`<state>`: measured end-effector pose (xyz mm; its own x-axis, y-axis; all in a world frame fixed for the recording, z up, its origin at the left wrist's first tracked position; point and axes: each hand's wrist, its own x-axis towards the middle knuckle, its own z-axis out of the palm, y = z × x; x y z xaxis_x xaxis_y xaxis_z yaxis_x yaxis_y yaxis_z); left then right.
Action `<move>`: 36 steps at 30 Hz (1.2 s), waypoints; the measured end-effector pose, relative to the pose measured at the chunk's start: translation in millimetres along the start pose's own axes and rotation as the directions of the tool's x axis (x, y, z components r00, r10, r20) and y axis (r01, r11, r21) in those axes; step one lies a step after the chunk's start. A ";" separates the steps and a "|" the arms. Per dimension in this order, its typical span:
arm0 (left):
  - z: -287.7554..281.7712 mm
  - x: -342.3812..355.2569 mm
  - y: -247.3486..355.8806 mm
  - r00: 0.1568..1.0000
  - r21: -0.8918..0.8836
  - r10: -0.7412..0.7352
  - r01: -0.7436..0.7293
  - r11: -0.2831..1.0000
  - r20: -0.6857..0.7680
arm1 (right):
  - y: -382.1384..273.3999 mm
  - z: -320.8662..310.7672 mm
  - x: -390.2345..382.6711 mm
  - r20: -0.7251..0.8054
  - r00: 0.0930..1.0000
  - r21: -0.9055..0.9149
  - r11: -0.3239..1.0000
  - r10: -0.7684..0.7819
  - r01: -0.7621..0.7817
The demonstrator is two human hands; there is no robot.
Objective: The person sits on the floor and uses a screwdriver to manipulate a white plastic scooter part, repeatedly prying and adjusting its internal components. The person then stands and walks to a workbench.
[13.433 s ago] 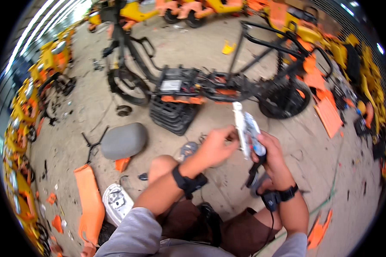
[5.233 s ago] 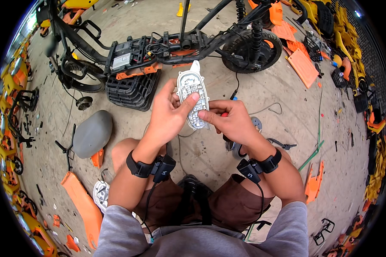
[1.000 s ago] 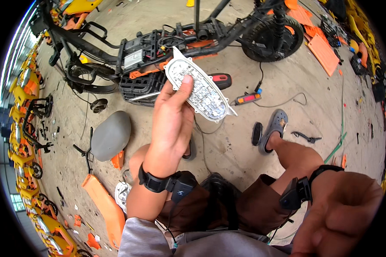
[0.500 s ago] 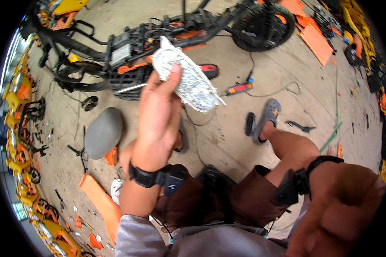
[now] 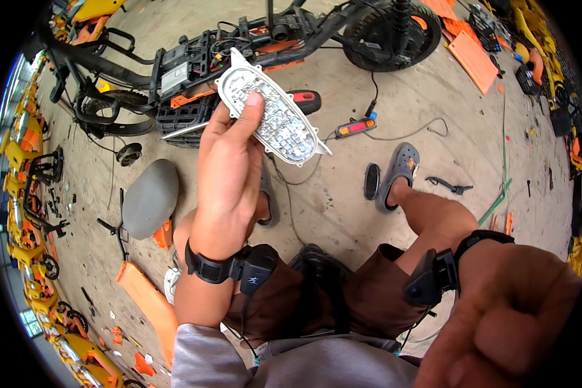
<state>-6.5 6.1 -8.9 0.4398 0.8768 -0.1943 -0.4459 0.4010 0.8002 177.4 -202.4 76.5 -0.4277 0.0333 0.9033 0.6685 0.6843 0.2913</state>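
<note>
My left hand (image 5: 229, 145) holds up a lamp housing (image 5: 284, 132), with the thumb pressed on its faceted silver face and the fingers behind it. The housing is a long oval with a pale rim and small pointed tabs at its ends. Close to the camera at the lower right, my right hand (image 5: 511, 317) is curled closed; what its fingers hold, if anything, I cannot make out. On the floor beyond the housing lies a red and orange light (image 5: 355, 128) with a cable. A red and black object (image 5: 306, 101) is partly hidden behind the housing.
A stripped black scooter frame (image 5: 239, 58) spans the far side, with its wheel (image 5: 394, 35) at right. A grey seat (image 5: 150, 199) and an orange panel (image 5: 147, 304) lie at left. More orange panels (image 5: 475, 61) are at far right. Yellow scooters (image 5: 29, 233) line the left wall.
The lamp housing in my left hand has shifted slightly left and its silver face shows more sharply. My right hand remains curled at the lower right.
</note>
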 end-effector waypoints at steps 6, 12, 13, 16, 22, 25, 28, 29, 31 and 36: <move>5.1 -3.6 -0.7 0.999 0.041 0.021 -0.023 0.999 0.028 | 0.1 -9.1 -1.8 -0.031 1.000 -0.013 1.000 0.007 -0.008; 5.4 -2.5 -0.8 0.999 0.025 0.030 -0.030 0.999 0.026 | -5.0 -1.5 2.9 0.001 1.000 0.002 1.000 0.018 -0.018; 4.7 -1.8 -1.5 0.999 0.023 0.027 -0.027 0.999 0.025 | -5.7 -1.5 3.7 0.006 1.000 0.002 1.000 0.019 -0.019; -1.1 -1.0 -2.3 1.000 0.016 0.008 -0.009 1.000 0.028 | -5.8 0.2 5.5 0.020 1.000 0.016 1.000 0.018 -0.019; 7.4 -3.5 -0.8 1.000 0.025 -0.002 0.001 1.000 0.022 | -4.5 -6.5 4.1 -0.009 1.000 -0.004 1.000 0.018 -0.018; 2.9 -2.0 0.7 1.000 0.020 -0.003 0.003 1.000 0.031 | -6.2 -4.0 2.5 -0.008 1.000 0.007 1.000 0.014 -0.014; 2.7 -2.5 0.8 1.000 0.015 -0.003 0.002 1.000 0.029 | -6.4 1.9 3.9 0.005 1.000 0.026 1.000 0.013 -0.013; 2.5 -2.3 -0.5 1.000 0.012 -0.001 0.000 1.000 0.027 | -7.2 2.3 5.2 0.010 1.000 0.029 1.000 0.012 -0.013; 3.4 -2.3 -1.1 1.000 0.010 -0.003 0.003 1.000 0.027 | -7.2 3.5 5.9 0.014 1.000 0.039 0.999 0.009 -0.010; 3.3 -2.9 1.0 1.000 0.007 -0.006 0.006 1.000 0.026 | -5.2 2.7 5.4 0.007 1.000 0.039 0.999 0.006 -0.007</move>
<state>-5.7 3.1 -5.7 0.4623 0.8673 -0.1847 -0.4377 0.4043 0.8031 169.9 -203.8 79.1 -0.4277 0.0429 0.9029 0.6469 0.7122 0.2726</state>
